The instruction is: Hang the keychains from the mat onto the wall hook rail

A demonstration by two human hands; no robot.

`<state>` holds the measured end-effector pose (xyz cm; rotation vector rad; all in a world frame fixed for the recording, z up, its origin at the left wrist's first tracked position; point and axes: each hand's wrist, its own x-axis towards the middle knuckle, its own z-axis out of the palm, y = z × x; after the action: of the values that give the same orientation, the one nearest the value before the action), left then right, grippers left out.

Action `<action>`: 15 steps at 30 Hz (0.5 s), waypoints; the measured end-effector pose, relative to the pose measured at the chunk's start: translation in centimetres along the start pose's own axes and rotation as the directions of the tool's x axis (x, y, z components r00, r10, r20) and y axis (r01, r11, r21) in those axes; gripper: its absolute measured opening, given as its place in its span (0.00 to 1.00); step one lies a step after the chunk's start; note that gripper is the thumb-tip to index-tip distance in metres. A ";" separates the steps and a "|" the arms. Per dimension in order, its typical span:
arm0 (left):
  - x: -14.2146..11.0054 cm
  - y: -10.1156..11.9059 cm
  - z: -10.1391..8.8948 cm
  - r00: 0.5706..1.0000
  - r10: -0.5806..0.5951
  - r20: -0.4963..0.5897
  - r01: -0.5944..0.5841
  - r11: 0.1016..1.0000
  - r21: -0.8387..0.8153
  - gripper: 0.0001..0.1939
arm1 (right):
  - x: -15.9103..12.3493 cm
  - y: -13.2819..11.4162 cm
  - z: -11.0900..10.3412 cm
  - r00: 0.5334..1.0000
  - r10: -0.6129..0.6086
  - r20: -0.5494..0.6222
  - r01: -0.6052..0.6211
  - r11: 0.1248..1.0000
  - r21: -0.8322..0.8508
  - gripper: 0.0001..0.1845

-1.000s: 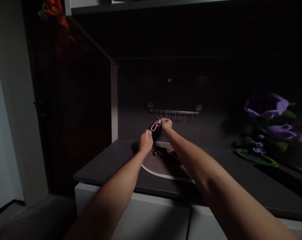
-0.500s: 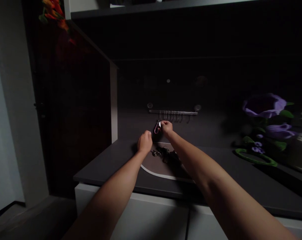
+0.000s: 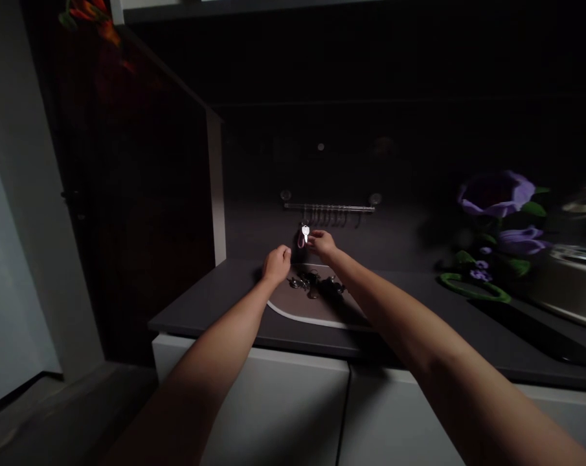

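Observation:
A bunch of keys with a bright silver key (image 3: 305,233) and a pinkish loop (image 3: 301,241) hangs below the leftmost hook of a clear rail (image 3: 329,208) on the dark back wall. Just right of the key is my right hand (image 3: 324,244), its fingers slightly bent and apart; whether a fingertip touches the key is hard to see. My left hand (image 3: 276,263) is closed, lower and to the left, above the mat's left edge; what it may hold is hidden. Several more bunches of keys (image 3: 300,283) lie on the brownish, white-edged mat (image 3: 297,307) beneath my hands.
A dark countertop (image 3: 200,307) tops white cabinets (image 3: 283,395). Purple craft flowers (image 3: 499,194) with a green ring base (image 3: 474,291) stand at right, beside a pale rounded container (image 3: 569,278). An upper cabinet hangs overhead. At left is a dark door (image 3: 142,213).
My right fingers have moved off the key, which now shows whole and bright on the hook. My left hand stays closed near the mat. The view has shifted slightly.

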<state>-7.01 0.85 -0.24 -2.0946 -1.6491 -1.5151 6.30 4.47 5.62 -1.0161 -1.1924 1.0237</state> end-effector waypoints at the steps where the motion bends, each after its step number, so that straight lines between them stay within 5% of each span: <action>1: 0.0 0.0 0.0 1.000 0.010 0.025 -0.009 1.000 -0.025 0.13 | -0.6 0.0 -0.2 1.000 0.001 0.000 -0.001 1.000 -0.016 0.12; 10: -0.8 0.3 -0.4 0.957 0.083 0.277 -0.005 0.962 -0.272 0.09 | -4.4 2.3 -2.8 0.986 -0.057 0.156 0.098 0.959 -0.266 0.10; 15: -1.2 0.2 -0.7 0.895 0.090 0.437 0.076 0.934 -0.349 0.09 | -5.5 4.1 -4.7 0.902 -0.290 0.318 0.428 0.692 -0.581 0.11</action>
<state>-7.18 -0.48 -0.69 -2.8235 -1.5682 -1.5052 10.21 -0.28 -0.01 -1.1382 -1.9083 0.3898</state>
